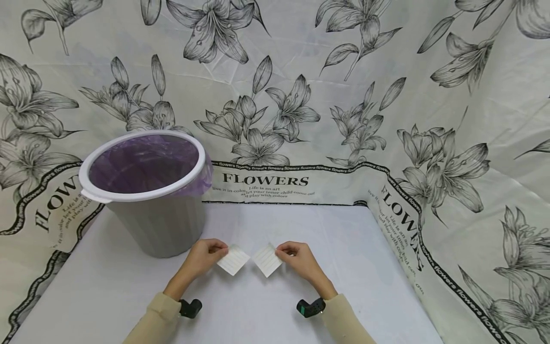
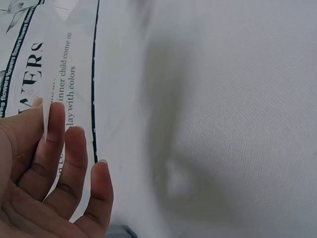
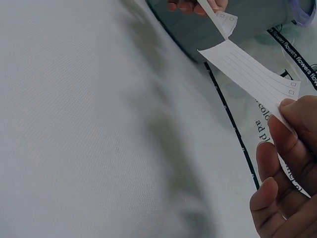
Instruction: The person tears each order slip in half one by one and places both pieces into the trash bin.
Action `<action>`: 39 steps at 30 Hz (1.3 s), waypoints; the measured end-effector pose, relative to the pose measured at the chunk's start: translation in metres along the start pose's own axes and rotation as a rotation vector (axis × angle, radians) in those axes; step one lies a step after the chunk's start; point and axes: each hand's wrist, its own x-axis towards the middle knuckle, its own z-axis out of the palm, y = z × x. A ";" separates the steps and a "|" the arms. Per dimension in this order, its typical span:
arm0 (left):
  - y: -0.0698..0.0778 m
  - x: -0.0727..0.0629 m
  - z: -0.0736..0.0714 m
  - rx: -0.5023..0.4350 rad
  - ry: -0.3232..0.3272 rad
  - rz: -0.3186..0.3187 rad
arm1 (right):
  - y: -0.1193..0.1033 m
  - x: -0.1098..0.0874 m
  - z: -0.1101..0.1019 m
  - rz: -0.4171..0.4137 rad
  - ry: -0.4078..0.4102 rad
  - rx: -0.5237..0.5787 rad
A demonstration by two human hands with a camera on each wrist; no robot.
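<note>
Between thumb and forefinger, my left hand point(image 1: 201, 258) pinches a small white piece of lined paper point(image 1: 233, 261) by its outer corner. My right hand point(image 1: 304, 261) pinches a similar piece of lined paper point(image 1: 267, 261) the same way. Both pieces are held up over the white table, their inner corners almost meeting. In the right wrist view, the right piece point(image 3: 247, 67) shows printed lines and small boxes near the thumb. From the left wrist, the left piece point(image 2: 48, 74) is seen nearly edge-on, and the other fingers of that hand are loosely bent.
A grey trash bin point(image 1: 159, 224) with a white rim and purple bag liner stands on the table point(image 1: 343, 267) at the left, just beyond my left hand. Flower-printed cloth point(image 1: 262, 119) hangs around the back and sides. Dark wrist devices point(image 1: 311, 308) sit at both sleeves.
</note>
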 end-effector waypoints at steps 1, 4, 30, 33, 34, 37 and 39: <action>0.000 0.000 0.000 -0.001 0.000 -0.003 | 0.000 0.000 0.000 0.002 -0.001 0.002; -0.001 -0.001 -0.001 -0.003 0.000 0.010 | 0.001 0.000 0.000 0.004 -0.002 0.009; 0.007 0.004 -0.018 0.029 0.073 0.058 | 0.002 0.009 -0.004 -0.028 0.057 0.046; 0.011 0.005 -0.023 0.033 0.076 0.078 | 0.001 0.011 -0.004 -0.037 0.048 0.053; 0.012 0.005 -0.025 0.033 0.077 0.082 | 0.000 0.012 -0.003 -0.038 0.044 0.054; 0.017 0.006 -0.030 0.032 0.081 0.104 | -0.003 0.015 -0.002 -0.039 0.035 0.060; 0.020 0.006 -0.033 0.029 0.077 0.121 | -0.006 0.016 -0.001 -0.035 0.033 0.068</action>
